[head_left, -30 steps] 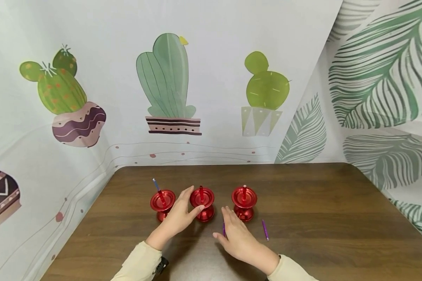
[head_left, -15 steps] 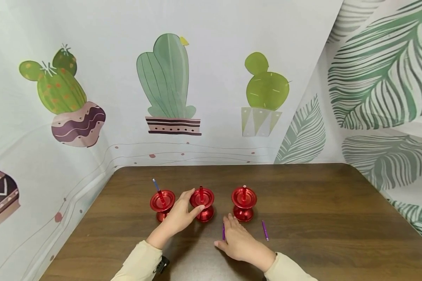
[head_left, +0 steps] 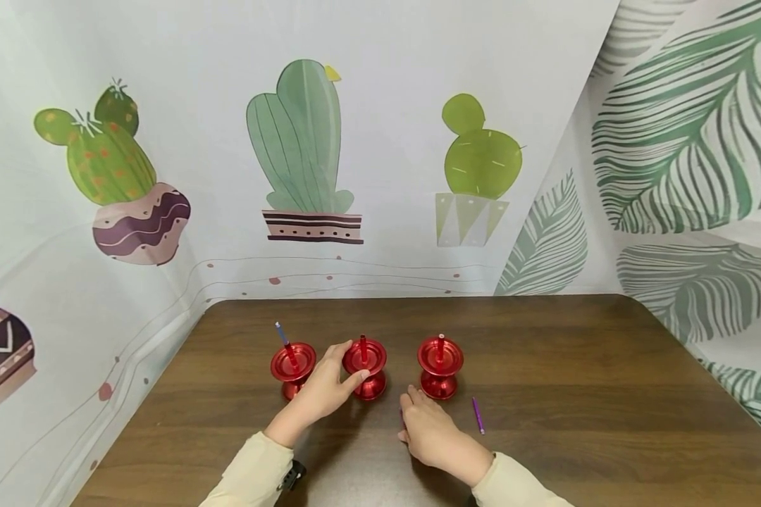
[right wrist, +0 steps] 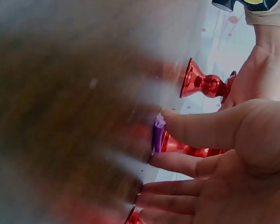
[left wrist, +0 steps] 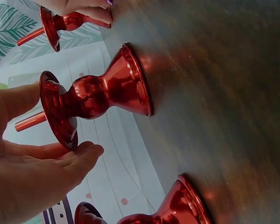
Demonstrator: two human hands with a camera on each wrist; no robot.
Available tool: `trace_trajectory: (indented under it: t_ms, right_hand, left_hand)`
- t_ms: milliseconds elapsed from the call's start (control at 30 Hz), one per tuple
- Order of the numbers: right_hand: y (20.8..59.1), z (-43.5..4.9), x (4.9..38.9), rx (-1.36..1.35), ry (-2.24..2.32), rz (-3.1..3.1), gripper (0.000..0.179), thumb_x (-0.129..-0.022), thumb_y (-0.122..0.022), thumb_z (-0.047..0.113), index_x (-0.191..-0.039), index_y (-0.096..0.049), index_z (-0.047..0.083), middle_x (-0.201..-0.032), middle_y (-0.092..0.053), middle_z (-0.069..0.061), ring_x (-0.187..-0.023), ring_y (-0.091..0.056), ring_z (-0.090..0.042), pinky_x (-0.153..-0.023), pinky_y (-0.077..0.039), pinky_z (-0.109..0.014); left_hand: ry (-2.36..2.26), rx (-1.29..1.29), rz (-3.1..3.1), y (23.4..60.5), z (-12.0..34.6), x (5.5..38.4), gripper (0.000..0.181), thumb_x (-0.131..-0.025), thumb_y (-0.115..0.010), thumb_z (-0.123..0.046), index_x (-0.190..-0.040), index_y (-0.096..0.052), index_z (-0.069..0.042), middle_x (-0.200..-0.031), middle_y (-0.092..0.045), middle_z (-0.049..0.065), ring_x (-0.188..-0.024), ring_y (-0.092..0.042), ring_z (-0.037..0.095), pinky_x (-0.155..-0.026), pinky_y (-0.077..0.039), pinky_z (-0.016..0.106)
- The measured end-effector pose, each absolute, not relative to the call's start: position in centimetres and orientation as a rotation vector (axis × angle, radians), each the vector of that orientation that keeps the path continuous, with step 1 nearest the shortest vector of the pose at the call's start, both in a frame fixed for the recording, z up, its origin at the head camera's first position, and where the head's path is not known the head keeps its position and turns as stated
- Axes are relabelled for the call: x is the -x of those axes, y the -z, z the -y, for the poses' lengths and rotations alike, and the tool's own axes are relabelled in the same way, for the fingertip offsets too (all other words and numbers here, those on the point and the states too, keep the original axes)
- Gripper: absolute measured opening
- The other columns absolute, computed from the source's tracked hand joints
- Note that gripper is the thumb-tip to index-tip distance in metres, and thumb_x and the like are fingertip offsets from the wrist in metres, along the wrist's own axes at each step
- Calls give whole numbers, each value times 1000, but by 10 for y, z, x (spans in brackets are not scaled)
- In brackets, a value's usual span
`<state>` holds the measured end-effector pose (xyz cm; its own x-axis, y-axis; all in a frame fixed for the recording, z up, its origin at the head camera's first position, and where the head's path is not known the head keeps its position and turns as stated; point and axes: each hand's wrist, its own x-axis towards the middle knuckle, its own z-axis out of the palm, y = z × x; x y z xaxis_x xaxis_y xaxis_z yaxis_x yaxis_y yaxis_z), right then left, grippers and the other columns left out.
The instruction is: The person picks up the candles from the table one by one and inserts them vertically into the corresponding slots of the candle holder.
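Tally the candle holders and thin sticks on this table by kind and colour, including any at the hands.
Red candle holders: 3
Blue stick, in the leftmost holder: 1
Purple sticks, one between the fingers of the right hand: 2
Total: 6

Left candle holder (head_left: 285, 366), middle candle holder (head_left: 373, 384), right candle holder (head_left: 440, 384) rowed across table (head_left: 577, 394); loose stick (head_left: 478, 415) front-right of last.
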<state>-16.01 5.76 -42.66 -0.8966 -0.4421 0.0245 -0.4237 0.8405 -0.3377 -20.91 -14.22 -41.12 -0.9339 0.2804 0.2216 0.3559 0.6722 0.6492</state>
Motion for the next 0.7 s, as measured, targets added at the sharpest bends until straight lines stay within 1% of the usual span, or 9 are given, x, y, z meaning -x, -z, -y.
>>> trace_trajectory:
  t_ms: [133,233,333,400,500,533,567,633,700]
  right_hand:
    - [426,-59,159,736,527,-2982,25,-80,-75,4,-95,-55,-2,-126,-52,-34,-118,-50,-49,-97,-43,-55]
    - [426,-59,159,732,499,-2971,20,-79,-74,2,-90,-57,0,-129,-50,-33,-121,-48,-48,-98,-42,-56]
    - [426,-58,159,710,478,-2947,19,-81,-72,4,-93,-59,-2,-133,-47,-33,-124,-44,-49,-100,-40,-57]
    - [426,-57,159,703,502,-2942,17,-81,-72,3,-90,-58,0,-132,-48,-33,-125,-42,-51,-100,-38,-59]
    - [427,-58,158,737,590,-2973,18,-81,-71,0,-84,-53,3,-115,-56,-25,-123,-43,-52,-99,-38,-60]
    - [428,-59,159,767,631,-2996,22,-81,-71,-1,-80,-50,6,-105,-58,-19,-121,-46,-50,-100,-39,-59]
    - [428,-60,160,809,682,-3022,26,-80,-71,-3,-77,-47,8,-95,-57,-14,-115,-51,-46,-100,-40,-57]
    - [428,-61,161,872,799,-3052,29,-80,-70,-5,-76,-45,9,-81,-50,-5,-99,-58,-35,-92,-48,-47]
    - [425,-62,162,899,912,-3063,26,-83,-67,-5,-79,-45,9,-80,-49,-2,-87,-58,-26,-84,-51,-40]
  left_hand:
    - [1107,527,2781,411,142,209,62,-90,-69,-21,-136,-42,11,-132,-49,24,-123,-50,38,-100,-42,51]
    - [1107,527,2778,411,143,208,62,-90,-69,-20,-136,-42,11,-132,-49,24,-123,-50,38,-101,-42,51]
    - [1108,531,2774,411,143,208,62,-90,-69,-20,-136,-41,12,-132,-49,25,-123,-50,38,-100,-42,51]
    - [1107,533,2773,411,143,208,62,-90,-69,-20,-136,-41,12,-132,-49,25,-122,-50,38,-100,-42,51]
    - [1104,537,2769,411,142,208,62,-90,-69,-20,-136,-42,12,-131,-50,25,-122,-51,38,-100,-43,51]
    - [1101,537,2768,411,142,208,62,-90,-69,-19,-136,-42,12,-131,-50,25,-121,-51,38,-100,-43,51]
    - [1096,536,2769,411,141,208,62,-89,-69,-19,-135,-42,12,-130,-50,25,-121,-51,38,-99,-43,51]
    - [1093,532,2767,411,141,208,61,-89,-69,-19,-135,-43,12,-129,-51,25,-120,-52,38,-99,-43,50]
    - [1081,538,2764,410,140,207,61,-89,-69,-18,-134,-43,13,-128,-51,25,-119,-53,38,-98,-44,51]
